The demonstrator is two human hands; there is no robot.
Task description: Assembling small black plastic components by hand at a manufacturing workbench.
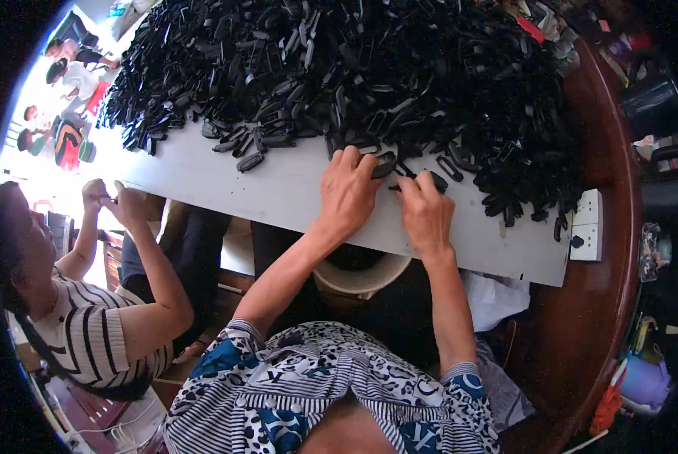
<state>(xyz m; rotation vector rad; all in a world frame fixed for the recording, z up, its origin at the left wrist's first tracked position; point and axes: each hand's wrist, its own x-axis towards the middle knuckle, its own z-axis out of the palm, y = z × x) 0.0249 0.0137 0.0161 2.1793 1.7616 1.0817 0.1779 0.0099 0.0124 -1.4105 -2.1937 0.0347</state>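
My left hand [346, 189] is closed on a small, elongated black plastic part [384, 166] that sticks out past its fingertips to the right. Close beside it, my right hand [427, 212] has its fingers pinched together just over the table; whatever they grip is mostly hidden, with only a dark bit showing at the tips. Both hands are at the near edge of a big heap of similar black parts [339, 68], some solid and some shaped like open loops. The heap covers most of the pale grey table [271, 193].
Below the table's front edge stands a white bucket [365, 280]. A white power strip [586, 225] lies at the table's right end, on reddish-brown wood [551, 325]. At my left sits a person in a striped top [112, 333], hands raised. White plastic bags [494, 299] hang at lower right.
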